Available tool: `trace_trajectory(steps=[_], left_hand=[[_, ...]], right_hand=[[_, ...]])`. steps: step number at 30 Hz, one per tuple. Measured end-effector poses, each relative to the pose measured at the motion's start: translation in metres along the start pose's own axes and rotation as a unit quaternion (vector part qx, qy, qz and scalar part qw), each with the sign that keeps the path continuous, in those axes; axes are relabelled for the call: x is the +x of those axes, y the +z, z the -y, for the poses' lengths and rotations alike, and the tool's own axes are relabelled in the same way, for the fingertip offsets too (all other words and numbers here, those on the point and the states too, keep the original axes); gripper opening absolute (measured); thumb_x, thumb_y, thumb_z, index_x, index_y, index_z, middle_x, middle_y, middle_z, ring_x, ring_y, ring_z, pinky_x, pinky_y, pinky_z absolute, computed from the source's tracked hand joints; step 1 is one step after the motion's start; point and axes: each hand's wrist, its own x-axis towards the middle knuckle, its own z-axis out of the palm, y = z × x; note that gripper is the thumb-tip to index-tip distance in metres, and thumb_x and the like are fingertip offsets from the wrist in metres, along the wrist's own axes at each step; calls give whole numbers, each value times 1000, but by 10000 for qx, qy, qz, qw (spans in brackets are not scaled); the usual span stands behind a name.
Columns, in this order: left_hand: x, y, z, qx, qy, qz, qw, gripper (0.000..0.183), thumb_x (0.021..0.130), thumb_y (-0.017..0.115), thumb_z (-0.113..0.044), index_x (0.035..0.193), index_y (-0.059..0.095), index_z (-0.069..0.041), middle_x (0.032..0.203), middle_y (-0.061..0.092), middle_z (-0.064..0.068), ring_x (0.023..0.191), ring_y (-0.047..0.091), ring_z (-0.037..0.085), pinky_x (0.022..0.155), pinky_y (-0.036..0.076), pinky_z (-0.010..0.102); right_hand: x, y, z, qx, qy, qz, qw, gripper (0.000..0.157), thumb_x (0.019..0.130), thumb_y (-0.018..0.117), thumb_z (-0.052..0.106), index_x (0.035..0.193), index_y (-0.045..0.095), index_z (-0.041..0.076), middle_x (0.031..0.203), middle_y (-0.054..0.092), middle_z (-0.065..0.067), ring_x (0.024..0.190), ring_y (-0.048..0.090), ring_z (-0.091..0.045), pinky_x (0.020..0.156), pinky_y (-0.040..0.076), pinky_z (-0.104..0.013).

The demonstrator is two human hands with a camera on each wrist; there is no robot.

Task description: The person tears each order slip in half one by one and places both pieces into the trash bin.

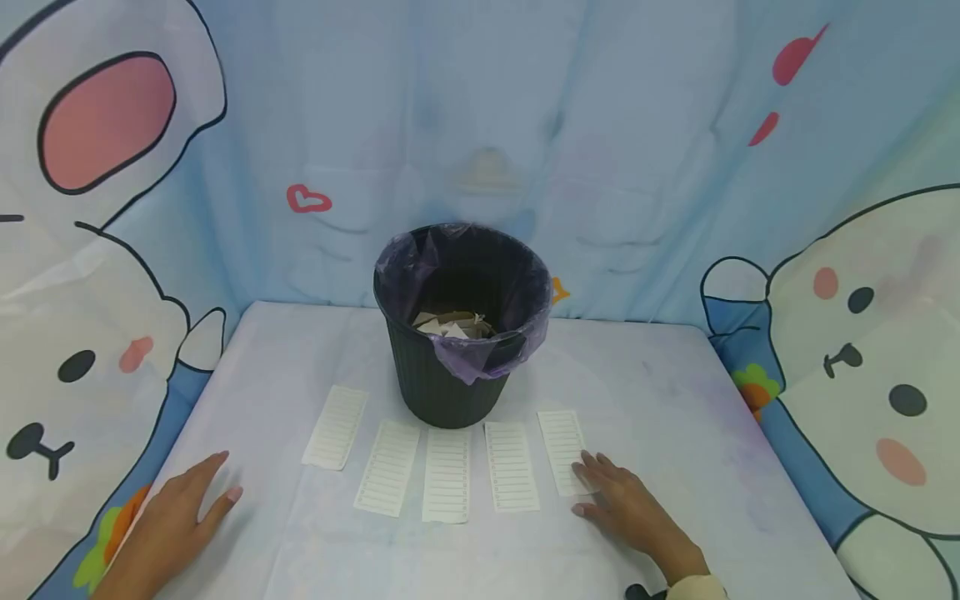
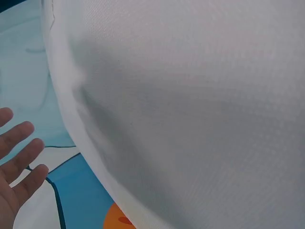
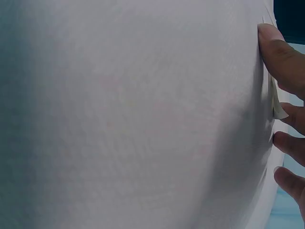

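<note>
Several white paper strips printed with rows of lines lie side by side on the table. My right hand (image 1: 621,505) is at the rightmost strip (image 1: 558,439), its fingertips on the strip's right edge and the thumb just below. In the right wrist view, a lifted paper corner (image 3: 278,109) shows between the thumb (image 3: 285,62) and the other fingers. My left hand (image 1: 167,518) holds nothing and hovers over the table's left side, fingers spread. The nearest paper to it is the leftmost strip (image 1: 336,427).
A black bin (image 1: 450,392) with a purple liner (image 1: 531,337) stands behind the strips, paper scraps (image 1: 453,325) inside it. White cloth covers the table (image 1: 645,375). A blue curtain (image 1: 480,100) with cartoon figures hangs behind and at both sides.
</note>
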Motion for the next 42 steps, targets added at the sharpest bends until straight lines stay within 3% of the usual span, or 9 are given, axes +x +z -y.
trace_trajectory(steps=[12, 20, 29, 36, 42], left_hand=[[-2, 6, -7, -74, 94, -104, 9999, 70, 98, 61, -45, 143, 44, 7, 142, 47, 35, 124, 46, 54, 100, 41, 69], [-1, 5, -10, -103, 33, 87, 9999, 71, 100, 57, -48, 144, 44, 6, 144, 45, 35, 126, 45, 55, 100, 40, 69], [0, 3, -11, -83, 11, 158, 9998, 72, 101, 52, -51, 145, 44, 5, 145, 44, 34, 128, 44, 55, 101, 39, 68], [0, 2, -13, -79, 94, 83, 9999, 68, 102, 53, -47, 143, 45, 6, 143, 45, 35, 126, 45, 54, 101, 39, 68], [0, 1, -14, -93, 202, -68, 9997, 65, 102, 55, -44, 142, 46, 6, 142, 47, 35, 125, 46, 53, 100, 40, 68]], right_hand=[[-3, 3, 8, -655, -509, -480, 9954, 40, 87, 77, 33, 122, 72, 15, 137, 63, -14, 127, 59, -36, 104, 44, -60], [-9, 7, 9, -1021, -881, -871, 9870, 22, 86, 78, 17, 107, 76, 13, 126, 70, -9, 116, 66, -28, 105, 42, -60], [-9, 5, 10, -1305, -1062, -1144, 9791, 23, 86, 76, 2, 108, 69, 4, 122, 70, -11, 110, 68, -26, 102, 49, -51], [-8, 2, 10, -1440, -959, -939, 9804, 24, 95, 69, 9, 117, 64, 2, 122, 68, -12, 114, 65, -27, 103, 48, -47], [-5, -9, 8, -1516, -1109, -1035, 9767, 17, 98, 65, 9, 112, 61, 0, 119, 65, -11, 111, 64, -27, 101, 50, -44]])
